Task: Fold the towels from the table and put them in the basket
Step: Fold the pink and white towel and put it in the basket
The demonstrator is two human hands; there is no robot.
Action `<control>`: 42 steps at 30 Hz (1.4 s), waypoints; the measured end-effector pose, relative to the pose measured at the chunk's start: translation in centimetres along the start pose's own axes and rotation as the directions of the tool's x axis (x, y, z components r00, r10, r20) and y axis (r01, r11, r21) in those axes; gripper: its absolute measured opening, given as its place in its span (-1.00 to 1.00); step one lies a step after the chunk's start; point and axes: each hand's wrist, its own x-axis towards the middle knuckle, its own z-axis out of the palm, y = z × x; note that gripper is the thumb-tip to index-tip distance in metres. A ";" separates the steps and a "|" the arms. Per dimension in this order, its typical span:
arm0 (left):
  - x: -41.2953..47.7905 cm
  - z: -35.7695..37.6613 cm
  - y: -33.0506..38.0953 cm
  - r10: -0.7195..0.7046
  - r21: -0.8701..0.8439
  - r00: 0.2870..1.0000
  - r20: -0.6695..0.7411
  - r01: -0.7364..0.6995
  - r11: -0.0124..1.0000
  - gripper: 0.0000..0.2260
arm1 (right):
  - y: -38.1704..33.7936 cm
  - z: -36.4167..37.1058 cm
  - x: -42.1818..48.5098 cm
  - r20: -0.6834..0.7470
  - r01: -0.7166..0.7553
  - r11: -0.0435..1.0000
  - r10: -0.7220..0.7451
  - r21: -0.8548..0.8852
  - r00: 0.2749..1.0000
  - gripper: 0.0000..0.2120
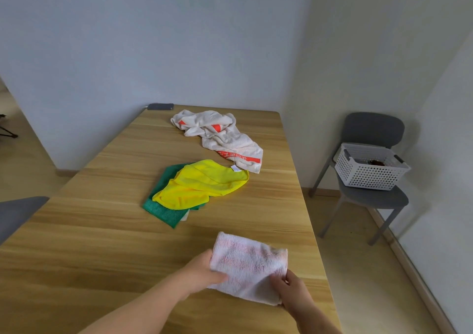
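A folded pink-white towel [249, 263] lies near the front right of the wooden table [102, 231]. My left hand [202, 272] grips its left edge, thumb on top. My right hand [291, 292] pinches its near right corner. Further back a yellow towel [202, 184] lies crumpled on top of a green towel [163, 210]. A white towel with red print [220, 136] lies loose at the far end. The white perforated basket [368, 175] stands on a grey chair [373, 198] to the right of the table, with something dark inside.
A dark phone-like object [160, 106] rests at the table's far left corner against the wall. Another grey chair's edge [18, 213] shows at the left. A gap of floor separates the table's right edge from the chair with the basket.
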 end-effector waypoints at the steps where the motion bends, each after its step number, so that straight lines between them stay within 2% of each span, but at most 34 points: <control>1: 0.2 0.0 -0.1 -0.023 0.052 0.999 -0.030 0.024 0.998 -0.73 | -0.1 0.2 0.2 -0.007 -0.003 1.000 0.003 -0.009 1.000 -0.90; 3: 0.6 0.1 -0.2 -0.048 0.104 0.989 -0.142 0.063 0.993 -0.84 | -0.3 0.5 0.6 -0.036 -0.001 0.998 -0.001 -0.055 0.999 -0.87; 6: 1.0 0.5 -0.1 -0.053 0.159 0.973 -0.223 0.090 0.983 -0.93 | -0.4 1.0 1.2 -0.082 -0.008 0.987 -0.006 -0.162 0.997 -0.83; 9: 1.4 0.9 -0.1 -0.108 0.174 0.959 -0.260 0.157 0.972 -0.90 | -0.3 1.5 1.5 -0.135 -0.039 0.963 0.002 -0.267 0.991 -0.78; 11: 1.6 1.0 -0.1 -0.154 0.161 0.950 -0.272 0.202 0.966 -0.88 | -0.6 1.7 1.2 -0.177 -0.054 0.964 0.007 -0.262 0.984 -0.84; 14: 1.7 1.2 -0.3 -0.196 0.110 0.934 -0.298 0.238 0.965 -0.80 | -0.7 1.4 0.8 -0.243 -0.037 0.966 -0.027 -0.256 0.970 -0.78; 18: 1.8 1.2 -0.5 -0.242 0.070 0.913 -0.329 0.280 0.958 -0.77 | -0.4 1.0 1.2 -0.168 -0.096 0.938 0.041 -0.334 0.985 -0.78; 22: 1.8 1.3 -0.3 -0.255 0.066 0.891 -0.375 0.300 0.952 -0.87 | -0.5 0.5 1.3 -0.177 -0.051 0.948 -0.006 -0.315 0.984 -0.72; 26: 1.8 1.2 -0.7 -0.250 0.054 0.861 -0.442 0.304 0.951 -0.68 | -0.9 0.2 1.0 -0.284 -0.045 0.958 -0.039 -0.283 0.958 -0.78; 28: 1.7 1.2 -0.7 -0.257 0.037 0.866 -0.429 0.301 0.953 -0.68 | -1.2 0.5 0.8 -0.276 -0.023 0.961 -0.056 -0.276 0.960 -0.84; 33: 1.3 1.3 -0.2 -0.283 0.001 0.887 -0.364 0.305 0.952 -0.75 | -1.6 1.7 0.8 -0.134 -0.023 0.959 -0.016 -0.282 0.991 -0.89; 35: 1.3 1.3 -0.1 -0.280 -0.028 0.897 -0.342 0.288 0.957 -0.81 | -1.6 1.8 0.8 -0.143 -0.040 0.960 0.000 -0.278 0.990 -0.90; 42: 0.9 1.2 -0.2 -0.269 -0.107 0.913 -0.307 0.248 0.963 -0.81 | -1.8 1.5 0.8 -0.196 -0.086 0.978 0.048 -0.188 0.979 -0.77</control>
